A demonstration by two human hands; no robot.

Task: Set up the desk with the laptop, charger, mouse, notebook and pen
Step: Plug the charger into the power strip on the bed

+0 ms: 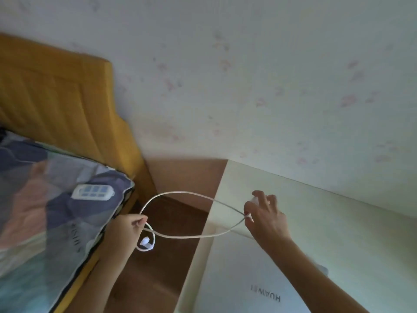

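Two hands work one white charger cable [180, 195] in the head view, the only view. Cable hangs in open air between bed and desk, looped in a long oval toward 12 o'clock.

Left hand [126, 231], at 8 o'clock: fingers [141, 222] pinched shut on the cable near a small coil; a white plug end [145, 241] dangles just below the pinch.

Right hand [264, 215], at 4 o'clock: thumb and forefinger closed on the point where two cable runs meet; other fingers spread loose. Something pale and clear shows by the raised fingertips, possibly the charger block; too blurred to tell.

Laptop [259, 285], closed, pale lid with brand lettering, lies on the pale desk [338, 222] at 5 o'clock, under the right forearm. Mouse, notebook, pen not seen.

Power strip [93, 192], white, rests on the patterned bedding [45, 199] at 9 o'clock, well apart from the cable. Mustard headboard [56, 98] behind it; brown floor [176, 222] beneath the loop.

Handling, as judged: cable is light, limp, smooth, and will sag, twist and snag on itself. Best taken close to each end, at the stiffer plug and block, not mid-run. Slack should be kept off the floor gap. Laptop is heavier, rigid, slippery-lidded; lift by both side edges.
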